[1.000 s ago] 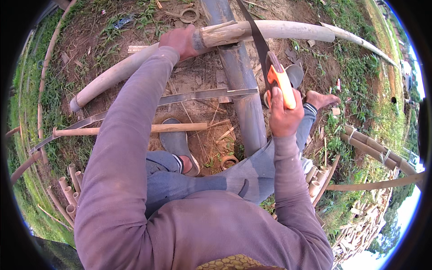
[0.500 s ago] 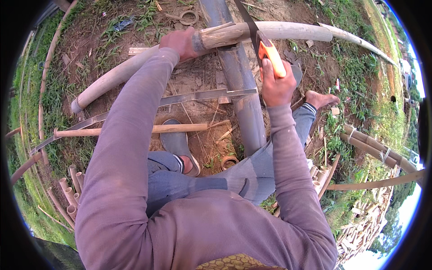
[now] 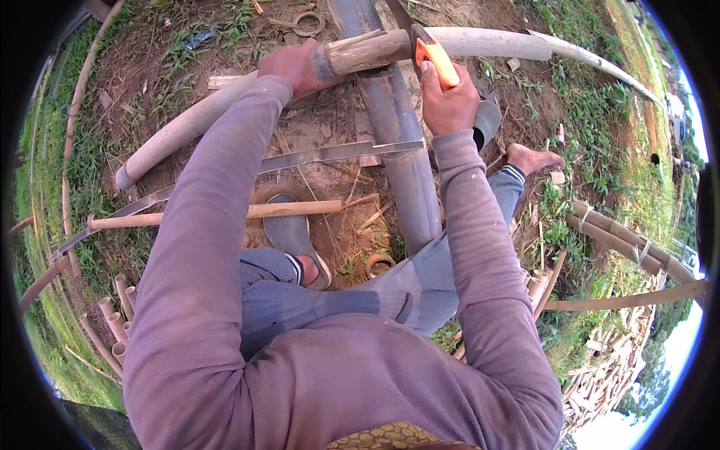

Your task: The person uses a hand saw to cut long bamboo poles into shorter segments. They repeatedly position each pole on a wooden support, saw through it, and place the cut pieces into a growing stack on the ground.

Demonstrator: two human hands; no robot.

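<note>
A long pale bamboo pole (image 3: 487,43) lies crosswise in front of me over a thick grey log (image 3: 409,169). My left hand (image 3: 292,69) is wrapped round the pole, left of a rough stretch with its outer skin gone. In my right hand (image 3: 450,103) is a handsaw, gripped by its orange handle (image 3: 439,64). The dark saw blade (image 3: 401,16) crosses the pole just right of the log and reaches beyond it, its tip out of view.
Between me and the pole lie a long flat grey strip (image 3: 330,152) and a thin wooden stick (image 3: 292,210). Near my sandalled foot sits a short bamboo ring (image 3: 379,265). A loose sandal (image 3: 487,122) rests right of my right hand. Cut bamboo tubes (image 3: 116,327) stand at the left.
My right hand has pushed the saw forward and slightly left, bringing its handle close to the pole. My left hand keeps its hold on the pole.
</note>
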